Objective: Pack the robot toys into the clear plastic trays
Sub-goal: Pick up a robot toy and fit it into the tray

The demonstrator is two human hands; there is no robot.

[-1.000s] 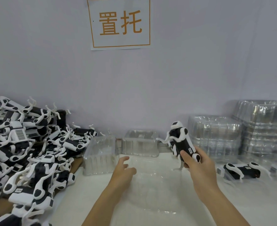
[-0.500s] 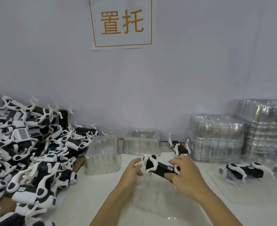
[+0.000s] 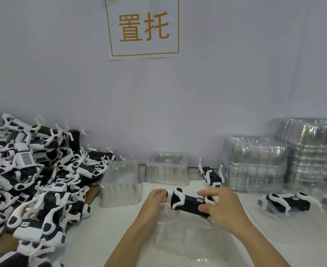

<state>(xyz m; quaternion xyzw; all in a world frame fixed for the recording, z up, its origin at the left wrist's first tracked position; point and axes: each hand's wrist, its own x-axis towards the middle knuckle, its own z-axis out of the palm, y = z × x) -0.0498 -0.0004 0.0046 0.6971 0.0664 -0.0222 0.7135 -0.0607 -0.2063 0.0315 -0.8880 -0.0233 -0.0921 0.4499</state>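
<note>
Right hand (image 3: pixel 223 206) curled its fingers and thumb round one end of a black-and-white plastic robot toy (image 3: pixel 188 201) lying sideways, while the left hand (image 3: pixel 156 199) pinched the toy's other end, both holding it just above a clear moulded plastic tray (image 3: pixel 187 239) on the white tabletop (image 3: pixel 93 239). A heap of black-and-white robot toys (image 3: pixel 33 180) filled the left side, two upturned clear trays (image 3: pixel 145 180) stood behind the hands, stacks of clear plastic trays (image 3: pixel 285 158) rose at the right, and another toy lay in a tray (image 3: pixel 287 202) near them.
</note>
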